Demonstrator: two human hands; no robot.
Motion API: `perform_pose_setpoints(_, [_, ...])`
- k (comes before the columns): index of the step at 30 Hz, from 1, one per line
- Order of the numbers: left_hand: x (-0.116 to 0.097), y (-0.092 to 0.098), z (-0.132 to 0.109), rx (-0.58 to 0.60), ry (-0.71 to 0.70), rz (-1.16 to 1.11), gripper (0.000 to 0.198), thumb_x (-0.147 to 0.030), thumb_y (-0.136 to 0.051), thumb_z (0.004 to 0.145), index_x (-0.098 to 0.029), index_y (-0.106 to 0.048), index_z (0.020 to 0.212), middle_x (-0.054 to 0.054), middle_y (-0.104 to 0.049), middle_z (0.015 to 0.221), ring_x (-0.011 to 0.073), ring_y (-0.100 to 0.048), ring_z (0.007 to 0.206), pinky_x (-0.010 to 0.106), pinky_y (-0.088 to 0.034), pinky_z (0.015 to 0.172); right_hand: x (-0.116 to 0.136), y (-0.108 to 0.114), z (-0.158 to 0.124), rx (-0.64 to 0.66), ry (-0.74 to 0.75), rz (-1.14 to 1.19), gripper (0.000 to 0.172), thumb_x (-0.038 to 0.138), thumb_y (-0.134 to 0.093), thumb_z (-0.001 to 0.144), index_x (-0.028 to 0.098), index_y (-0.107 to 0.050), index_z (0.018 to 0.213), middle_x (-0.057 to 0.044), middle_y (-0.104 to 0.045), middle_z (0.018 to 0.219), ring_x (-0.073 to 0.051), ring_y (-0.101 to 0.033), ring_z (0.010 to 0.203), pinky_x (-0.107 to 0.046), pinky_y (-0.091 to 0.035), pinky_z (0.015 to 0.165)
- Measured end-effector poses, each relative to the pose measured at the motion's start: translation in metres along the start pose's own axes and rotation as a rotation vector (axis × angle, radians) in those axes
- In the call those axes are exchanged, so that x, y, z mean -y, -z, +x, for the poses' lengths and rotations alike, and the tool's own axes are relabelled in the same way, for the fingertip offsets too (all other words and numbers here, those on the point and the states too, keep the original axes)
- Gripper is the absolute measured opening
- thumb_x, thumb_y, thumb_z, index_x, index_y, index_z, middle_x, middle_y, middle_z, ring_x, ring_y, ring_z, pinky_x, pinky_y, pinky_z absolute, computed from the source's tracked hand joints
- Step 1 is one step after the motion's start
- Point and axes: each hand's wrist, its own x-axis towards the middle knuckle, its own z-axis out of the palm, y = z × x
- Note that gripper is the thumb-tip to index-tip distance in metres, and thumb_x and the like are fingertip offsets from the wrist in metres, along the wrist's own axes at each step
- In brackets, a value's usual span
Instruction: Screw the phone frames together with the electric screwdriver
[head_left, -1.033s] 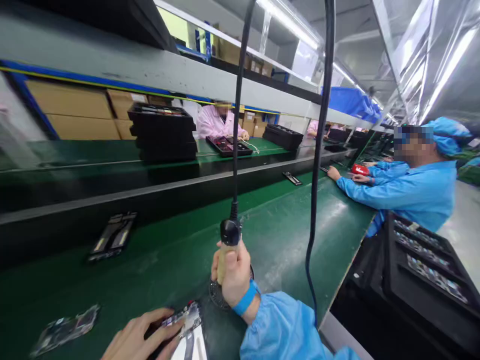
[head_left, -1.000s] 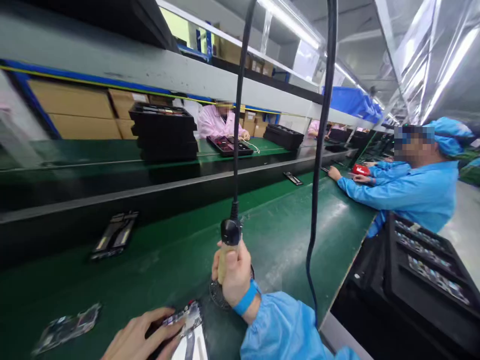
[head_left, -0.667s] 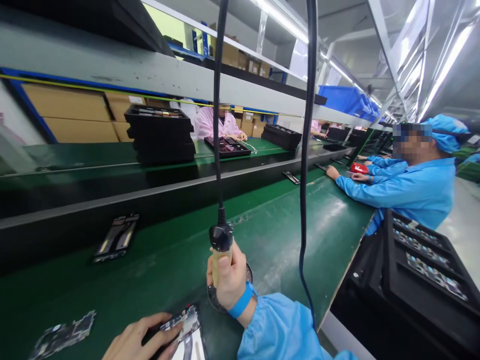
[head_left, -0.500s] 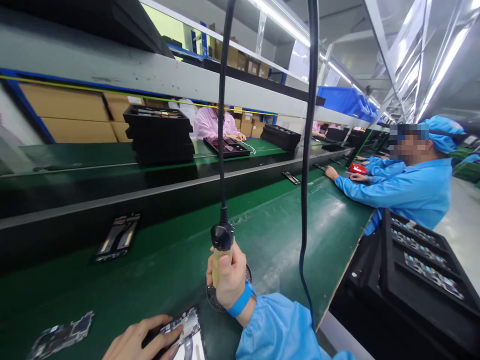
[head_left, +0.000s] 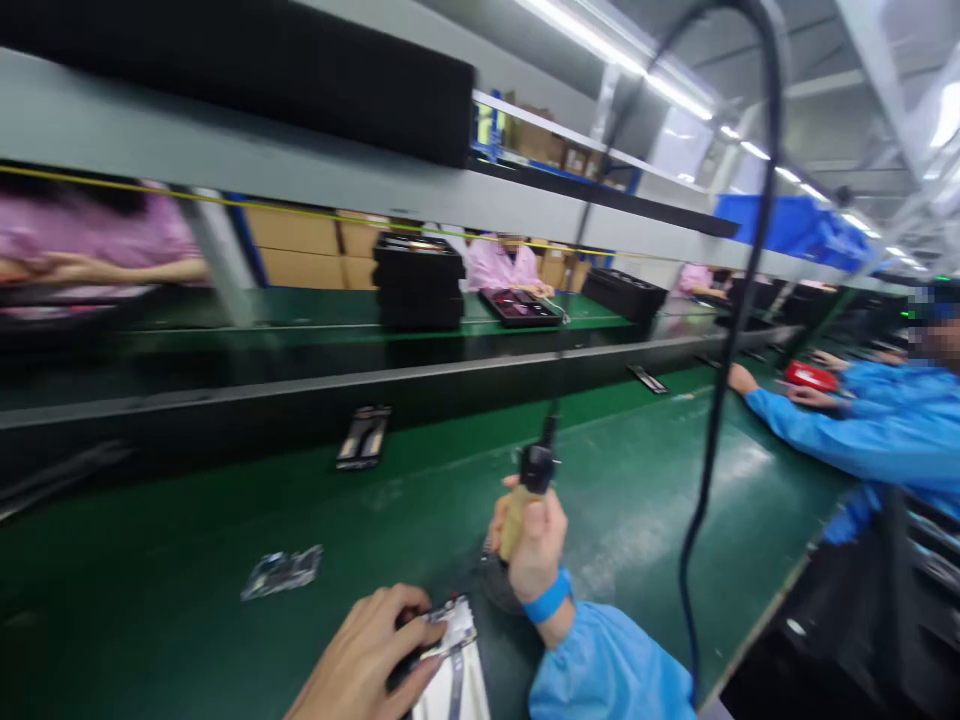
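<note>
At the near edge of the green bench mat (head_left: 420, 520), the right hand (head_left: 534, 545) is closed around the yellowish grip of a corded electric screwdriver (head_left: 525, 500), held upright with its black cap on top. Its cable (head_left: 739, 300) rises, loops overhead and hangs down on the right. The left hand (head_left: 367, 655) presses flat, fingers curled, on a small phone board assembly (head_left: 450, 640) that lies on the mat at the bottom centre, just left of the driver. The tip is hidden behind the hand, so I cannot tell whether it is seated.

Risk, as a judgement: the frame is motion-blurred, suggesting the head is turning. If the driver is run while the eyes are off it, the bit could slip from a screw and score the board. The slack cable could also tug the tool off vertical. The left fingertips sit close to the working point.

Against the frame half a second back: the view has swung left, so a loose circuit board (head_left: 281, 572) now sits nearer the middle and a pink-sleeved worker (head_left: 90, 240) shows at far left. The blue-coated neighbour (head_left: 870, 440) has slid to the right edge. Both hands hold the same grips.
</note>
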Motion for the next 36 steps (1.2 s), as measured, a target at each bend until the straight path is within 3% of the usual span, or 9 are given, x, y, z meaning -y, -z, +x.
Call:
perform_pose_setpoints(5, [-0.012, 0.005, 0.001, 0.064, 0.077, -0.008, 0.017, -0.027, -0.071, 0.096, -0.039, -0.076, 0.107, 0.000, -0.073, 0.116, 0.0252, -0.070, 0.102, 0.041, -0.060, 0.089, 0.014, -0.005, 0.006, -0.062, 0.120, 0.099, 0.058, 0.077, -0.051, 0.098, 0.021, -0.059, 0.109, 0.004, -0.059, 0.064, -0.014, -0.052, 0.038, -0.025, -0.041, 0.038])
perform_pose_setpoints(13, [-0.021, 0.011, 0.005, 0.198, 0.006, 0.061, 0.019, -0.039, -0.074, 0.104, -0.028, -0.080, 0.117, 0.007, -0.069, 0.122, 0.0242, -0.064, 0.108, 0.039, -0.047, 0.095, 0.017, -0.036, -0.009, 0.060, 0.119, 0.017, 0.060, 0.078, -0.049, 0.099, 0.022, -0.065, 0.110, 0.003, -0.058, 0.064, -0.016, -0.052, 0.040, -0.028, -0.044, 0.039])
perform_pose_setpoints(21, [-0.021, 0.012, 0.008, 0.220, 0.014, 0.053, 0.023, -0.042, -0.067, 0.108, -0.026, -0.080, 0.118, 0.010, -0.067, 0.123, 0.0254, -0.061, 0.107, 0.041, -0.046, 0.096, 0.019, -0.033, -0.015, 0.098, -0.023, -0.072, 0.065, 0.087, -0.050, 0.092, 0.026, -0.065, 0.105, 0.002, -0.053, 0.061, -0.018, -0.050, 0.040, -0.033, -0.043, 0.040])
perform_pose_setpoints(27, [-0.023, 0.015, 0.009, 0.232, 0.017, 0.066, 0.023, -0.041, -0.067, 0.108, -0.025, -0.080, 0.117, 0.011, -0.067, 0.124, 0.0263, -0.061, 0.108, 0.042, -0.045, 0.096, 0.017, -0.029, -0.016, 0.121, -0.008, -0.145, 0.065, 0.088, -0.043, 0.095, 0.028, -0.065, 0.105, 0.002, -0.052, 0.061, -0.018, -0.050, 0.040, -0.034, -0.043, 0.040])
perform_pose_setpoints(36, [-0.023, 0.014, 0.007, 0.227, 0.006, 0.079, 0.022, -0.041, -0.067, 0.108, -0.025, -0.079, 0.116, 0.010, -0.066, 0.124, 0.0254, -0.059, 0.106, 0.041, -0.044, 0.096, 0.010, -0.024, -0.016, 0.129, 0.002, -0.133, 0.062, 0.083, -0.049, 0.096, 0.025, -0.068, 0.105, 0.001, -0.054, 0.062, -0.017, -0.051, 0.041, -0.033, -0.042, 0.039])
